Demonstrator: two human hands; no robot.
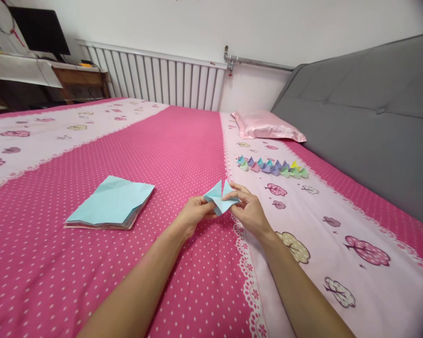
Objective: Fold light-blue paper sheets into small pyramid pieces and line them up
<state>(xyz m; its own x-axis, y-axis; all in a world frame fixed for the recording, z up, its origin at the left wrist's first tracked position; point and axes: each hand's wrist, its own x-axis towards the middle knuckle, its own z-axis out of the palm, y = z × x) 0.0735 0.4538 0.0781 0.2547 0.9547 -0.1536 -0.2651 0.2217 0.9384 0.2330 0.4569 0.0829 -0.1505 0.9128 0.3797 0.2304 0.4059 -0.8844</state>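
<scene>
Our fingers (245, 196) were clamped on a light-blue origami piece (223, 205), the left hand (193, 214) pinching one side and the right hand (253, 212) the other, while two of its points stood up with a narrow gap between them. We held it over the bed (186, 141), well in from the far edge, near a printed lace strip (248, 267). To the left, on the side away from the headboard (359, 112), lay a paper stack (107, 203), its top sheet light blue. Toward the headboard edge we saw small folded paper pieces (275, 169) in close-set rows, purple, blue, green, pink and yellow. A pink pillow (268, 126) lay near the corner where the far edge met the headboard, and a white radiator (158, 77) stood beyond the far edge.
</scene>
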